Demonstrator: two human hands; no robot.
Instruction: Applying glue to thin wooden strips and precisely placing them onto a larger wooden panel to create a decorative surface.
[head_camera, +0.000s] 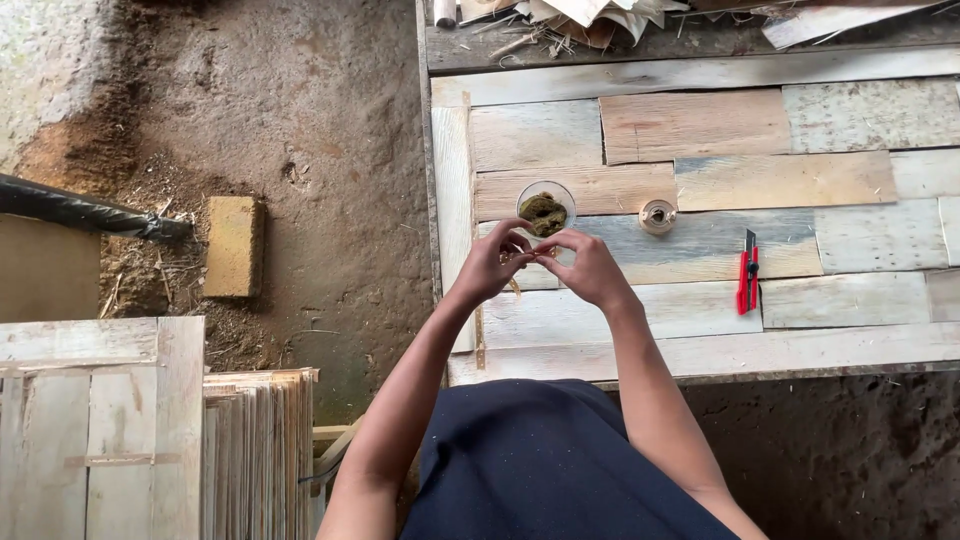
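Hands meet over the near part of a bench built of pale, weathered wooden planks: the left hand and the right hand come together fingertip to fingertip, both pinched closed on something small and thin between them, too small to make out; a pale straw-like strand hangs just below the left hand. Just beyond the fingertips, touching them in the view, stands a small clear round cup on the bench, holding a clump of dark green-brown mossy material. To the right of the cup, near but apart from it, sits a small round lid-like object of clear or whitish material. Further right, well apart from the hands, a red utility knife with a black slider lies on the planks, its blade end pointing away from the person. Along the far edge of the bench lies a heap of dry husks and wood scraps. To the left of the bench is bare earthen floor, with a yellowish rectangular block lying on it and a black pipe beside that. At lower left stands a stack of thin wooden slats next to a pale wooden crate panel.
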